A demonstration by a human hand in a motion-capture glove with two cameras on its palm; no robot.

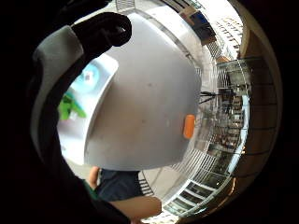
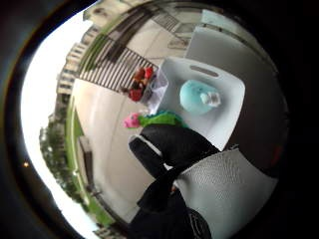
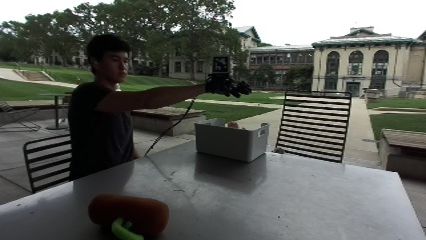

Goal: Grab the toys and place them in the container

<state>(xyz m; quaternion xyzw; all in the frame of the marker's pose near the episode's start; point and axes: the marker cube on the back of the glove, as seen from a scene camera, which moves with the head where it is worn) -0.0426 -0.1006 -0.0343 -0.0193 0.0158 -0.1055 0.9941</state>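
One gloved hand (image 3: 227,85) is raised high above the white bin (image 3: 230,140); we see its fingers relaxed and holding nothing. The bin stands on the grey table (image 3: 286,190), and inside it lie a teal toy (image 2: 198,96) and a green toy (image 2: 162,118). An orange toy (image 3: 129,213) rests on the near end of the table, well apart from the bin.
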